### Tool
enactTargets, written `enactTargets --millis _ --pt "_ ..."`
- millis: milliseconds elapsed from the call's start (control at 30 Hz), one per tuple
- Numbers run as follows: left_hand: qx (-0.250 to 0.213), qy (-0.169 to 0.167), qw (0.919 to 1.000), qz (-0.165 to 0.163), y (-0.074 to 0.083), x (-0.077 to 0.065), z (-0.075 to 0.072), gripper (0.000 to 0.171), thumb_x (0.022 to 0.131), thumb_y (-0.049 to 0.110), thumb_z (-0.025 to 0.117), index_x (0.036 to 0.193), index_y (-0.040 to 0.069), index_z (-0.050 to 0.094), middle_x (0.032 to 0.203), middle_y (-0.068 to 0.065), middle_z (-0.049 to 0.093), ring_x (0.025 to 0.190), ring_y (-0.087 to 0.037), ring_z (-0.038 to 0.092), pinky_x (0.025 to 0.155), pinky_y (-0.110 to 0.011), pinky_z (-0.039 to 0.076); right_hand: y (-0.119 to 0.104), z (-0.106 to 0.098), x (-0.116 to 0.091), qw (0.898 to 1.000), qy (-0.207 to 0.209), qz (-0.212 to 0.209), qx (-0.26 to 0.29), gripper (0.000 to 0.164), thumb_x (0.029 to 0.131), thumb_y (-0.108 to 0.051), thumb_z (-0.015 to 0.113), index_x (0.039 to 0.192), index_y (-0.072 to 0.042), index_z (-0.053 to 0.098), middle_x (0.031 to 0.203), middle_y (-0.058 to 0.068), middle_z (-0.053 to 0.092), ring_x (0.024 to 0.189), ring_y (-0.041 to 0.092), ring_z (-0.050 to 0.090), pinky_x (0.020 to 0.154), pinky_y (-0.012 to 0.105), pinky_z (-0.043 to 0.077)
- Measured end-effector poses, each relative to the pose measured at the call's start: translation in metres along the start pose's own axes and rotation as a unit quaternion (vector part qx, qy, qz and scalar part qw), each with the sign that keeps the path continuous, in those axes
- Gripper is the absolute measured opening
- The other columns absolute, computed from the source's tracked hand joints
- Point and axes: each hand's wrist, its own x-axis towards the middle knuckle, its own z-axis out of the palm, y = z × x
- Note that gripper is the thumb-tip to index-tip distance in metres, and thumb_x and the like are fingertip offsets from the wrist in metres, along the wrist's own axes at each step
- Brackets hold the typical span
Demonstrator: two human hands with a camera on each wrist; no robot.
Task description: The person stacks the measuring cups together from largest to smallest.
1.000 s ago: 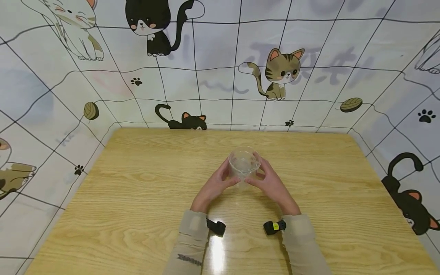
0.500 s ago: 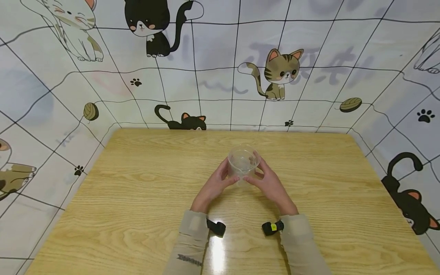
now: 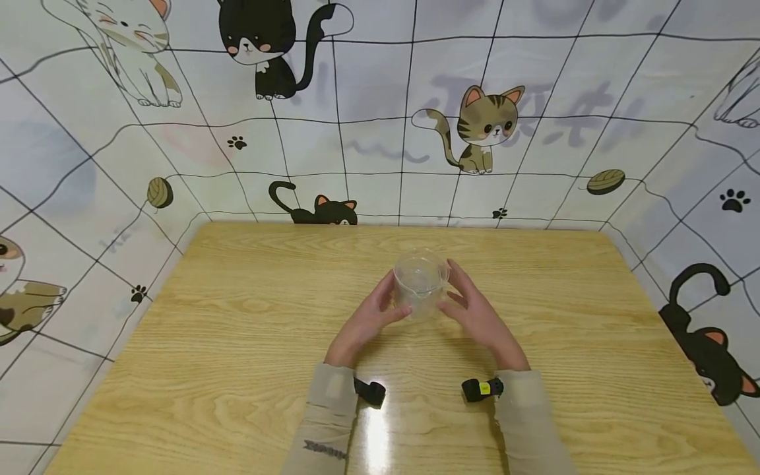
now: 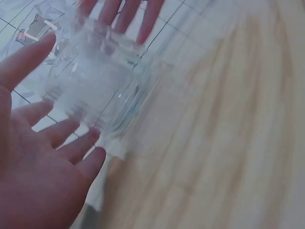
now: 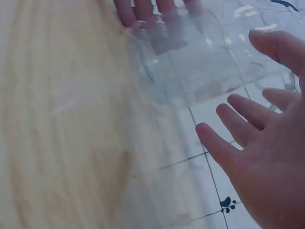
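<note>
A clear, see-through jar (image 3: pixel 420 280) with a wide round rim stands upright on the wooden table, and I see nothing inside it. My left hand (image 3: pixel 368 321) is beside its left wall, thumb in front and fingers behind. In the left wrist view the fingers of that left hand (image 4: pixel 43 157) are spread and fairly straight, fingertips right at the glassy wall. To the right, my right hand (image 3: pixel 479 318) faces the jar with fingers extended. The right wrist view shows a gap between this right hand (image 5: pixel 267 138) and the jar (image 5: pixel 190 67).
The wooden table (image 3: pixel 267 396) has light-coloured grain and a bright glare spot near the front. Sheets printed with cats and grid lines (image 3: pixel 374 145) rise at the back and both sides. Black straps (image 3: pixel 371 394) circle the wrists over beige sleeves.
My right hand has moved off the jar, a little to the right, and its fingers have opened. The jar sits slightly farther back than a second ago. My left hand has shifted slightly left.
</note>
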Motion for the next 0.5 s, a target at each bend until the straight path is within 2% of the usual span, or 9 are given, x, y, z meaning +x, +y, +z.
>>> enactTargets --millis 167,267,400,500 --pt "0.017 0.008 0.9997 -0.015 0.005 -0.003 -0.007 0.07 0.085 0.021 0.062 0.142 0.021 0.021 0.144 0.004 0.023 0.132 -0.012 0.017 0.104 -0.04 0.016 -0.011 -0.012 -0.005 0.998 0.046 -0.022 -0.033 0.059 0.092 -0.007 0.047 0.142 -0.005 0.016 0.141 0.02 0.027 0.128 0.034 0.025 0.096 0.05 0.028" --pt "0.037 0.02 0.999 -0.017 -0.006 -0.001 -0.01 0.068 0.084 0.029 0.062 0.14 0.028 0.023 0.142 0.01 0.026 0.13 -0.008 0.022 0.104 -0.035 0.018 -0.014 -0.014 -0.007 0.995 0.085 -0.01 -0.055 0.053 0.093 -0.012 0.047 0.141 -0.009 0.023 0.139 0.016 0.032 0.126 0.031 0.03 0.095 0.048 0.031" --pt "0.072 0.023 0.9971 -0.01 -0.021 0.002 -0.016 0.06 0.087 0.034 0.056 0.139 0.034 0.025 0.139 0.013 0.03 0.127 -0.003 0.025 0.103 -0.035 0.02 0.005 -0.017 -0.004 0.988 0.138 0.01 -0.075 0.048 0.093 -0.026 0.049 0.138 -0.018 0.034 0.137 0.006 0.039 0.123 0.027 0.038 0.093 0.045 0.035" --pt "0.101 0.03 0.994 -0.031 -0.016 0.0 -0.02 0.056 0.09 0.035 0.052 0.139 0.031 0.026 0.14 0.011 0.031 0.129 -0.008 0.024 0.102 -0.04 0.022 0.021 -0.02 -0.002 0.982 0.162 0.023 -0.089 0.047 0.091 -0.036 0.048 0.135 -0.025 0.038 0.135 0.001 0.041 0.121 0.025 0.04 0.093 0.042 0.036"
